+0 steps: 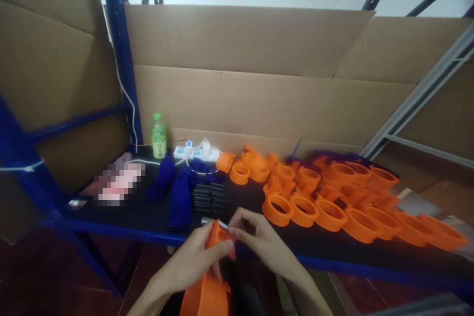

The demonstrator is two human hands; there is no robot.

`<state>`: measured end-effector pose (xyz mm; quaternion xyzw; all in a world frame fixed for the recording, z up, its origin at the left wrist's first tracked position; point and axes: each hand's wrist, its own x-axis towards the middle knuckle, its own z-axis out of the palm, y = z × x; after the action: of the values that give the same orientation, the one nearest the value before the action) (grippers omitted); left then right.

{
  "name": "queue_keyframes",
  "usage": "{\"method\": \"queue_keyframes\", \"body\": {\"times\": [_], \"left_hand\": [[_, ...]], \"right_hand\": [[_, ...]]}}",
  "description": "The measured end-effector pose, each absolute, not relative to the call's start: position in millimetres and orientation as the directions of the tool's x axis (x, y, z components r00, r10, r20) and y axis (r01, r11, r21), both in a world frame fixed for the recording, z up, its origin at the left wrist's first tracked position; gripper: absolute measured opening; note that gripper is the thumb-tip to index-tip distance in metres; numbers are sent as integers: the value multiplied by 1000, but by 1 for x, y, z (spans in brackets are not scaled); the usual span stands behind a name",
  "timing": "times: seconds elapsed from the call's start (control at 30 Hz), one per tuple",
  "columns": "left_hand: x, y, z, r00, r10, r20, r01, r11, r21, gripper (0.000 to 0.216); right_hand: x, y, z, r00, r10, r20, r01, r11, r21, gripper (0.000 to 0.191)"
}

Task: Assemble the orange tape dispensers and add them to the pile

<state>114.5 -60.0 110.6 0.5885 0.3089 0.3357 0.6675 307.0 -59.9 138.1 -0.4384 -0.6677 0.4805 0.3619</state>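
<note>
Cardboard [237,103] stood behind table [137,221]. On it, bottle [159,139] placed back left, power strip [197,153] right of it. Cloths [180,202] laid before both; bars [203,202] set between cloths and rings [328,223]. Part [207,294] held before table edge.

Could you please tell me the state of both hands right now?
Left hand: closed, holding an orange part.
Right hand: at a small pale piece on that part; grip cannot be told.
</note>
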Motion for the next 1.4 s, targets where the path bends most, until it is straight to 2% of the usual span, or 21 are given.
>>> {"method": "queue_keyframes", "body": {"times": [0.13, 0.23, 0.33, 0.43, 0.67, 0.9, 1.1, 1.27, 1.4], "left_hand": [[94, -54, 126, 537, 844, -15, -101, 81, 992, 32], [74, -50, 138, 356, 934, -1, -190, 74, 979, 30], [62, -47, 143, 275, 961, -12, -246, 83, 966, 30], [60, -43, 139, 251, 967, -32, -268, 101, 958, 33], [65, -36, 128, 231, 972, -35, -272, 99, 957, 36], [65, -34, 125, 211, 977, -15, -271, 73, 960, 33], [68, -33, 124, 201, 979, -21, -282, 79, 956, 34], [69, -32, 122, 166, 985, -40, -309, 90, 947, 34], [71, -29, 118, 134, 991, -32, -329, 75, 941, 37]], "right_hand": [[301, -37, 144, -347, 925, 157, 387, 294, -874, 30], [292, -12, 142, -289, 924, 250, 614, 380, -692, 23], [282, 7, 134, -296, 920, 258, 791, 387, -474, 19], [276, 15, 127, -306, 922, 238, 824, 382, -419, 15], [279, 20, 117, -281, 932, 231, 840, 355, -410, 15], [285, 25, 113, -298, 917, 266, 789, 394, -472, 19], [286, 27, 112, -339, 881, 330, 650, 472, -595, 21], [289, 28, 110, -296, 871, 392, 487, 491, -722, 15], [293, 27, 116, -232, 871, 432, 338, 489, -804, 20]]}}
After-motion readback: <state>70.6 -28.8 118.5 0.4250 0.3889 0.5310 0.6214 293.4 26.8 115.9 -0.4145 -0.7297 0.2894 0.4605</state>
